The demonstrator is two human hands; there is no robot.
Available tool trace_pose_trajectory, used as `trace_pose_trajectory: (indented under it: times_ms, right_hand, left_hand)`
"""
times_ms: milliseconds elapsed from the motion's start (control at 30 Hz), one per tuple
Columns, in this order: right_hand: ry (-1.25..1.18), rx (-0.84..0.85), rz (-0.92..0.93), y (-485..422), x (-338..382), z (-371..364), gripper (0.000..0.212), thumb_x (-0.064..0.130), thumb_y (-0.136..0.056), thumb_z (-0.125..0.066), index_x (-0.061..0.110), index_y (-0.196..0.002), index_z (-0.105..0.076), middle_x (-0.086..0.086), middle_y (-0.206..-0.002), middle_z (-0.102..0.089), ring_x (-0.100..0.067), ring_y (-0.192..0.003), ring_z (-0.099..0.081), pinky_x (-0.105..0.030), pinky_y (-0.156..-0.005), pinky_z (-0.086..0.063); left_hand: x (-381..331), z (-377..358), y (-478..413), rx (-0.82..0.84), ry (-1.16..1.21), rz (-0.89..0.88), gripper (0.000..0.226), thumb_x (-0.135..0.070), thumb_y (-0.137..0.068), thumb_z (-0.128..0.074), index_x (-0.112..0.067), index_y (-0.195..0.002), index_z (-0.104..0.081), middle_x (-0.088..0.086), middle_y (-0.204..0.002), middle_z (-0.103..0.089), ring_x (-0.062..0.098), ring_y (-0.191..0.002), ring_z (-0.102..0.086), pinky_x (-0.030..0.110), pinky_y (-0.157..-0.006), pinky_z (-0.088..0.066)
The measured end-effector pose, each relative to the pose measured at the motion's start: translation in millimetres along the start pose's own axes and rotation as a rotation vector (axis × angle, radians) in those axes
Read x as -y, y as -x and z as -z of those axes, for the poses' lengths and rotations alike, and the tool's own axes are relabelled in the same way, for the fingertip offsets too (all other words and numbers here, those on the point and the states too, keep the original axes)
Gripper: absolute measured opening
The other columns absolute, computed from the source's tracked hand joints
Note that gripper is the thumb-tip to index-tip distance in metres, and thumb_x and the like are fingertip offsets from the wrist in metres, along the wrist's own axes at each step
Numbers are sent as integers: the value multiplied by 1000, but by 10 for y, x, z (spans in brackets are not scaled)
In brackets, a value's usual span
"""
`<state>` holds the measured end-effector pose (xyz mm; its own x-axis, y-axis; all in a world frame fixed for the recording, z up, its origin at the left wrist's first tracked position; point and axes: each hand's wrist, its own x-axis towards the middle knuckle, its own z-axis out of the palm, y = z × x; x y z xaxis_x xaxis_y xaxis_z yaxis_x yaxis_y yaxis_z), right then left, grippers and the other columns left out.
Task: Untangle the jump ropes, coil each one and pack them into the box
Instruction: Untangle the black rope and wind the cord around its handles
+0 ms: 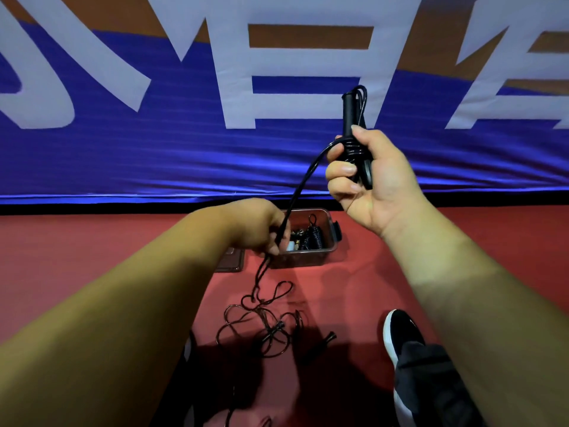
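Observation:
My right hand [369,177] grips the black jump rope handles [351,115] upright, with a few turns of black cord wound round them. The cord [300,186] arcs down to my left hand [261,226], which pinches it just in front of the box. Below that hand the cord drops to a loose tangle of rope [258,322] on the red floor, where another black handle [323,342] lies. The clear plastic box [320,257] stands on the floor and holds a coiled black rope [314,235].
A blue, brown and white banner [184,149] hangs along the back, down to the floor. A flat dark lid [229,261] lies left of the box. My black shoe with a white sole [403,337] is at the lower right.

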<state>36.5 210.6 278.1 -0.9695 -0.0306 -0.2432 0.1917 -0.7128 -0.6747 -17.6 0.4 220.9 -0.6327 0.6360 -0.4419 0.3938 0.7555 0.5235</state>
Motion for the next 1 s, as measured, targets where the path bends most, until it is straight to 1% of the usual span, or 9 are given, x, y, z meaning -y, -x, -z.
trace_pose_trajectory:
  times_ms: [67,233,367,500,600,667,767,833,1000]
  right_hand:
    - [-20,4,12,8,19,8,20,31,-105,-56,14,-98,-50,-1,-81,-59,-8,-54,-40,-18,-41,-21]
    - [62,26,23,40,67,8,18,31,-104,-58,15,-100,-53,0,-81,-59,-8,-55,-40,-19,-42,-21]
    - [211,-34,49,28,56,43,16,29,-105,-60,16,-104,-52,-4,-82,-61,-12,-54,-43,-21,-42,-22]
    - [400,-121,117,16,10,63,18,24,-104,-64,10,-111,-55,-9,-82,-65,-16,-55,-45,-25,-44,-24]
    - [487,-140,137,20,-18,54,21,22,-103,-66,8,-115,-57,-10,-81,-66,-19,-56,-46,-27,-47,-23]
    - [535,-120,123,29,-46,36,20,22,-102,-67,7,-113,-59,-11,-82,-66,-20,-57,-46,-27,-48,-23]
    - [605,-51,71,48,-109,-16,16,20,-103,-66,7,-108,-58,-12,-83,-67,-19,-56,-47,-29,-50,-23]
    - [649,-5,41,56,-145,-51,16,20,-104,-65,7,-106,-57,-13,-83,-67,-19,-56,-46,-30,-50,-23]
    - [689,8,39,57,-153,-77,16,18,-104,-65,5,-107,-56,-12,-82,-68,-18,-55,-46,-28,-46,-26]
  left_hand:
    - [-85,39,-3,-148,91,45,15,0,-86,-80,-13,-87,-72,11,-77,-73,16,-60,-70,22,-56,-56]
    - [-323,369,59,-701,252,105,20,-14,-92,-75,-9,-88,-57,12,-69,-73,20,-53,-74,36,-55,-62]
    - [-363,546,209,-1112,41,146,7,-16,-87,-55,-12,-91,-51,11,-81,-62,36,-70,-62,48,-57,-54]
    - [-329,544,248,-782,-197,437,8,-14,-93,-55,-10,-100,-55,9,-91,-60,36,-80,-60,43,-66,-51]
    - [-185,338,217,35,-130,697,23,-17,-104,-55,-5,-88,-68,15,-106,-76,32,-84,-70,44,-91,-59]
    - [-101,201,209,357,-65,733,27,-26,-106,-58,-4,-93,-67,13,-108,-73,31,-86,-67,41,-86,-57]
    - [-52,156,208,257,73,502,50,-44,-84,-84,-8,-113,-65,7,-102,-69,29,-82,-65,36,-72,-52]
    - [-128,214,215,91,290,194,60,-36,-84,-86,-22,-136,-60,-3,-116,-74,21,-103,-71,35,-87,-55]
    - [-293,225,251,0,384,-93,23,-18,-103,-66,-26,-122,-74,-14,-113,-77,-1,-105,-70,24,-102,-49]
